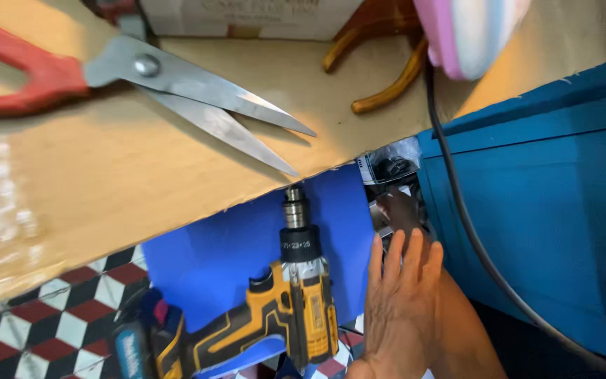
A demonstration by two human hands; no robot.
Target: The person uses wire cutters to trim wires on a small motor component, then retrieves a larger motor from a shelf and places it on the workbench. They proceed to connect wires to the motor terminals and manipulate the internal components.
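Checkered floor tiles (pixel 50 330) show below a wooden tabletop (pixel 106 175) bearing red-handled scissors (pixel 142 77). Just left of the hand lies a yellow cordless drill (pixel 275 323) on blue sheet (pixel 226 253); heavy, rigid, best gripped by its handle. One hand (pixel 398 302), fingers spread flat, holds nothing.

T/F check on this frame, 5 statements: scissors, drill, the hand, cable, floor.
1. The scissors lie open on the tan board. True.
2. The scissors have blue handles. False: the handles are red.
3. A hand grips the yellow and black drill. False: the fingers are spread flat beside the drill, on the edge of the blue sheet, holding nothing.
4. A dark cable runs across the blue surface. True.
5. The floor is plain grey. False: it is tiled in red, black and white.
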